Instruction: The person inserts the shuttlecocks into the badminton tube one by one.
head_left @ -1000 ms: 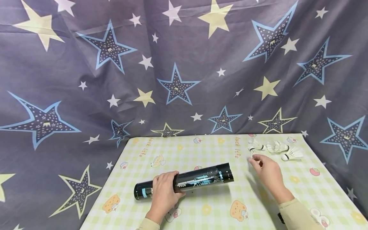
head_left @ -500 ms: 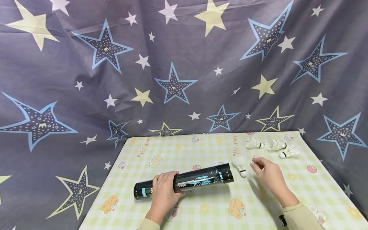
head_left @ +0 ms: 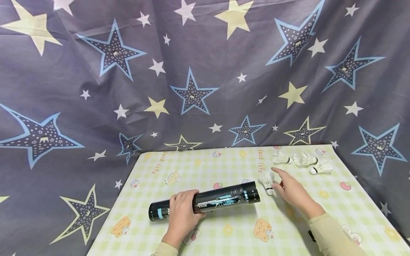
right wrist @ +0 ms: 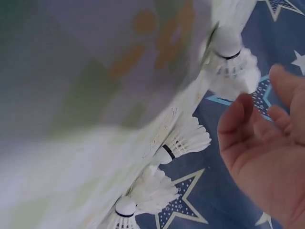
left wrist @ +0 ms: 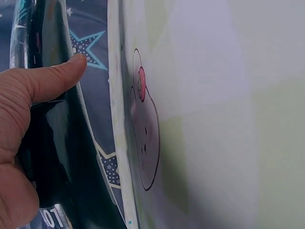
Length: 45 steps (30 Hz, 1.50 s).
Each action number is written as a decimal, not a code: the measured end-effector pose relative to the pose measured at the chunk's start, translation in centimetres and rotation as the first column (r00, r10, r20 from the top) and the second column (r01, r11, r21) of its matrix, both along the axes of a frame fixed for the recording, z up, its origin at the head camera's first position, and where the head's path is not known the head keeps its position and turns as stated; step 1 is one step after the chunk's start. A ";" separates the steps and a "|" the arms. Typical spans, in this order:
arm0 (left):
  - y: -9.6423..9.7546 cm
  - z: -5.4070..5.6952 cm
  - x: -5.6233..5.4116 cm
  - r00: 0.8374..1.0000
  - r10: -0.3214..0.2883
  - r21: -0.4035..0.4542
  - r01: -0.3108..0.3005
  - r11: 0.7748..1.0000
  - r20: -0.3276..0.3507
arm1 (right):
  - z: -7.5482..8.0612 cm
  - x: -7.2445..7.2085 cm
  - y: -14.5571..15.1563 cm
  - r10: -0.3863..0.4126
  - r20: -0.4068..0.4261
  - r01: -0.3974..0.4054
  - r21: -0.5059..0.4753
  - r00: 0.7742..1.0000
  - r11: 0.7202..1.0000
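My left hand (head_left: 183, 215) grips a black shuttlecock tube (head_left: 225, 198) round its middle, holding it slightly tilted with its right end raised. In the left wrist view the thumb (left wrist: 52, 81) lies across the tube's dark side. A white shuttlecock (head_left: 267, 180) lies on the table just beyond the tube's right end, its cork toward the person. Beside it is my right hand (head_left: 293, 190), thumb and index finger spread apart, fingertips close to the feathers. The right wrist view shows this shuttlecock (right wrist: 233, 71) in front of the fingers, with nothing gripped.
Several more shuttlecocks (head_left: 305, 159) lie together toward the table's back right corner. The table (head_left: 198, 174) wears a green checked cloth with printed cartoons. Behind it hangs a dark star-patterned curtain (head_left: 211, 53).
One shuttlecock has come from the back right group to a spot by the tube's right end. The right hand moved away from it, then back left toward it. The left hand kept its grip.
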<state>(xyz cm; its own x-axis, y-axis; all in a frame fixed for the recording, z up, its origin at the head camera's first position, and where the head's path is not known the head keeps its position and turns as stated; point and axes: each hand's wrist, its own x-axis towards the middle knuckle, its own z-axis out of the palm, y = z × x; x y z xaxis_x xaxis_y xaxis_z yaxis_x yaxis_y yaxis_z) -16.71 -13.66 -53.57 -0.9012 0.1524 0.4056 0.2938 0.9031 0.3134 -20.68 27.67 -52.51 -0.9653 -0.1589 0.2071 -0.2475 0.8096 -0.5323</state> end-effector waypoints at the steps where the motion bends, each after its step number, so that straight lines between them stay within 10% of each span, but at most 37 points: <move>1: 0.0 0.0 0.0 1.000 -0.001 -0.001 0.001 1.000 0.004 | -0.1 -0.4 -0.1 0.026 0.018 -0.026 0.006 0.999 1.000; 9: 0.3 0.1 0.1 1.000 -0.005 0.001 0.005 1.000 0.014 | -0.4 -1.6 0.1 0.043 0.021 -0.045 0.068 0.999 0.997; 20: -0.1 0.1 0.0 1.000 -0.004 -0.012 0.004 1.000 -0.005 | 1.2 1.7 2.2 0.049 0.088 -0.034 -0.161 0.995 0.986; 35: 0.0 0.2 0.1 1.000 -0.004 -0.013 0.004 1.000 0.013 | 4.0 4.0 -1.1 0.157 0.108 -0.057 -0.618 0.982 0.784; 45: 0.1 0.1 0.0 1.000 0.002 -0.008 -0.002 1.000 -0.015 | 3.7 4.2 -4.8 0.247 0.172 -0.064 -0.688 0.954 0.723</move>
